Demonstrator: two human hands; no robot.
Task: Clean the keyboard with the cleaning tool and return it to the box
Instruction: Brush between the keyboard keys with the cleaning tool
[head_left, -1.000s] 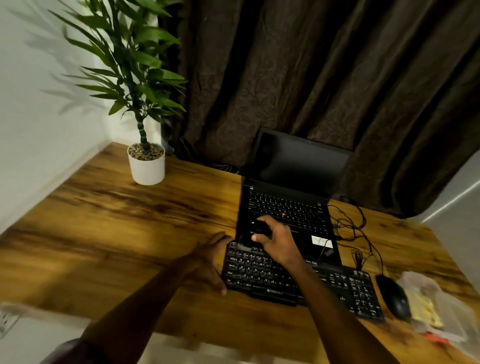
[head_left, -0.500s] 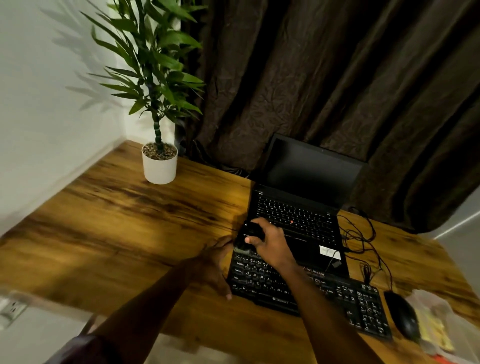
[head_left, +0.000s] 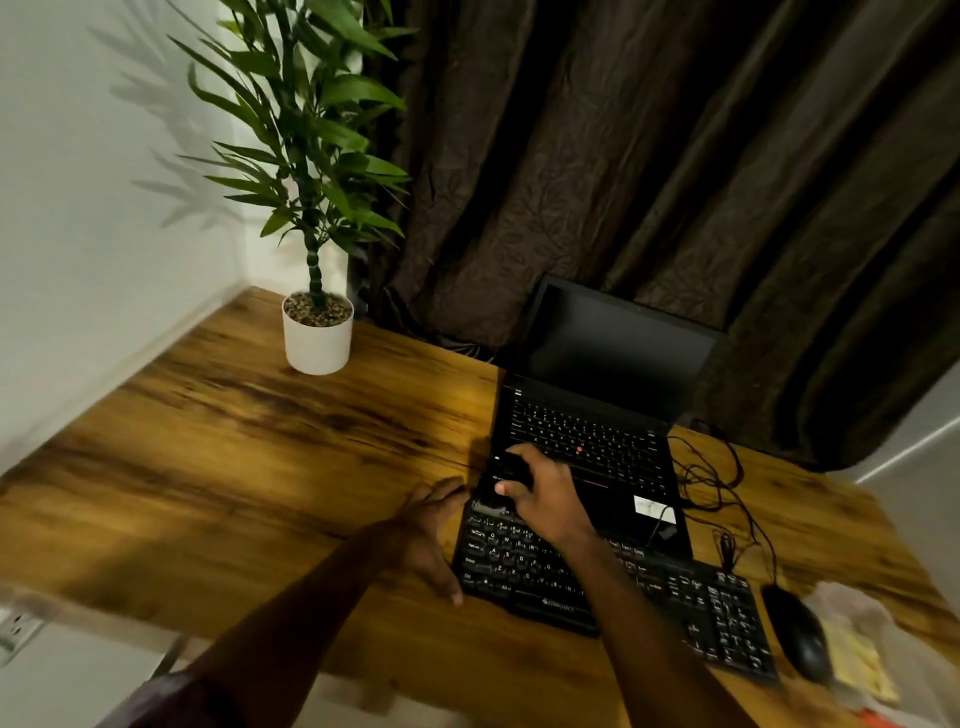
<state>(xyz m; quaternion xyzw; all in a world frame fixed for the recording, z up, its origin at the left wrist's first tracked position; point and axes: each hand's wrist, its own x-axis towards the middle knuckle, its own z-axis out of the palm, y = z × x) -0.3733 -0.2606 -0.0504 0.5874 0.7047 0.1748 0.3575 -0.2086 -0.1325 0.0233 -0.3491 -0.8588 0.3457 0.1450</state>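
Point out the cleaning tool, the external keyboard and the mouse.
cleaning tool (head_left: 506, 467): head view, upper part of its dark body.
external keyboard (head_left: 524, 564): head view, left letter keys.
mouse (head_left: 797, 639): head view, middle of its back.

The right hand (head_left: 550, 500) hides most of the cleaning tool (head_left: 508, 468).

Keyboard (head_left: 519, 566): white key legends just below right grip (head_left: 550, 499), partly legible: Q, W, A, Z, X, C, V. Front-edge logo (head_left: 558, 605) too blurred. Laptop (head_left: 613, 348) sticker (head_left: 654, 509), right of grip: print illegible.
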